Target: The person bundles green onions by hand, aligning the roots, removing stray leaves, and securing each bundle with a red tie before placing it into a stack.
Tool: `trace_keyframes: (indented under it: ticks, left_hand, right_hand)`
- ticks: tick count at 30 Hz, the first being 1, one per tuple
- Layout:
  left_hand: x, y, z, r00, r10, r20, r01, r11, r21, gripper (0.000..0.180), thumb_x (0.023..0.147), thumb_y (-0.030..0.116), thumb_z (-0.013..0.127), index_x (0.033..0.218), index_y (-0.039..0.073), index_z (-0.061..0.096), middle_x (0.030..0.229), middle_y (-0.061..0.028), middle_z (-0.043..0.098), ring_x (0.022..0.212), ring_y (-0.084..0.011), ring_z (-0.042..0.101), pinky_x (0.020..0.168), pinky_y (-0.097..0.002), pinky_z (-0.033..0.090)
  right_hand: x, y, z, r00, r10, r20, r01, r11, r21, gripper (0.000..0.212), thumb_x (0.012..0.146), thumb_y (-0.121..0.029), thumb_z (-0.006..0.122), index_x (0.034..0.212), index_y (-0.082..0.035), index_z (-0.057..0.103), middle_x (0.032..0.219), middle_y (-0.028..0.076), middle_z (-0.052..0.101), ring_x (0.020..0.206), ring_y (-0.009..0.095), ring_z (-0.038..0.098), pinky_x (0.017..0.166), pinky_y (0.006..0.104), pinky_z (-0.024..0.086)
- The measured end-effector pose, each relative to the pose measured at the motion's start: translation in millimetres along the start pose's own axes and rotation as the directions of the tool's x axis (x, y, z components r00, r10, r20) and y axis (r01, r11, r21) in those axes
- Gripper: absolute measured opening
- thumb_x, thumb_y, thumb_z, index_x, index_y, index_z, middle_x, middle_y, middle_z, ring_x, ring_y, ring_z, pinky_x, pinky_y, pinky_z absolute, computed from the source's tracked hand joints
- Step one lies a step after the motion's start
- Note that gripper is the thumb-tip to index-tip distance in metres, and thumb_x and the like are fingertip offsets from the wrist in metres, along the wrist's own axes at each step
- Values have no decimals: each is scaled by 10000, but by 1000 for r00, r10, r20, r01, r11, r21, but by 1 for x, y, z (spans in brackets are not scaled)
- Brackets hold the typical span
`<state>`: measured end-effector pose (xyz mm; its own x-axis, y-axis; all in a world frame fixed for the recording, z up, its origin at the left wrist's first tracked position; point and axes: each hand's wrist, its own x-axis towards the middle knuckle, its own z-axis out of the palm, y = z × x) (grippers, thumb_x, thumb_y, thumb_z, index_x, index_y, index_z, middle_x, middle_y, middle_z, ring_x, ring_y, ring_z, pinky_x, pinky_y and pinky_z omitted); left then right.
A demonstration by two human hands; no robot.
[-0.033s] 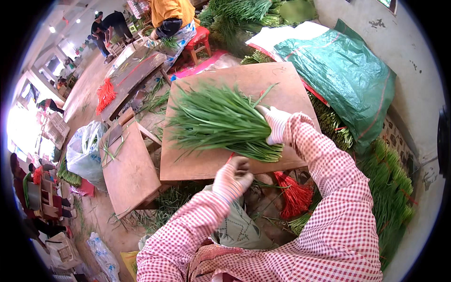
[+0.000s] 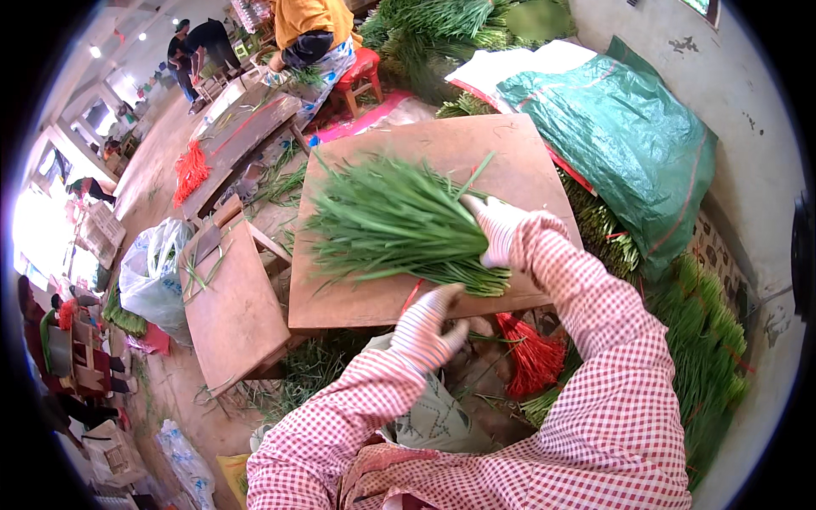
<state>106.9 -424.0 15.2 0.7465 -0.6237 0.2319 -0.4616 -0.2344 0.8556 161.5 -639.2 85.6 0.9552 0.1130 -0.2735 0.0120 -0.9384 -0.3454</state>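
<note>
- Left hand (image 2: 425,327), gloved: at near edge of wooden board (image 2: 408,297), fingers curled around a thin red tie (image 2: 411,296); closure hard to judge.
- Bundle of green chives (image 2: 395,223): lies on the board, just beyond the left hand, tips fanning left.
- Right hand (image 2: 497,229), gloved: pressed on the bundle's cut end; fingers partly hidden, clamp unclear.

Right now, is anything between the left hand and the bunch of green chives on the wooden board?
Nothing visible. The gloved left hand sits at the brown wooden board's near edge, just short of the green chive bunch; the right hand already rests on it.
</note>
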Motion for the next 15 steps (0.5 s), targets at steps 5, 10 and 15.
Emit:
trace_keyframes:
  ticks: [5, 10, 15]
  left_hand:
    - [81, 22, -11, 701, 651, 292, -686, 504, 524, 621, 653, 421, 730, 1129, 83, 518, 1185, -185, 502, 1103, -377, 490, 919, -506, 372]
    - [143, 0, -26, 879, 171, 445, -459, 553, 695, 973, 468, 374, 847, 1302, 138, 403, 1266, -106, 481, 1200, -302, 437, 1027, -571, 262]
    - [151, -11, -55, 928, -81, 363, -232, 637, 735, 1059, 392, 388, 882, 1314, 145, 422, 1272, -88, 491, 1249, -293, 406, 1065, -567, 227]
  right_hand:
    - [15, -15, 24, 999, 32, 19, -27, 969, -245, 589, 831, -313, 557, 1353, -126, 361, 1248, 164, 497, 1138, 315, 514, 970, 415, 405]
    - [16, 25, 29, 986, -165, -15, 166, 983, 77, 835, 589, -292, 794, 1304, -67, 426, 1264, 181, 496, 1131, 335, 515, 989, 403, 402]
    - [8, 42, 32, 963, -120, -241, 167, 968, 189, 901, 596, -318, 801, 1327, 0, 380, 1273, 253, 459, 1192, 382, 457, 1012, 393, 382]
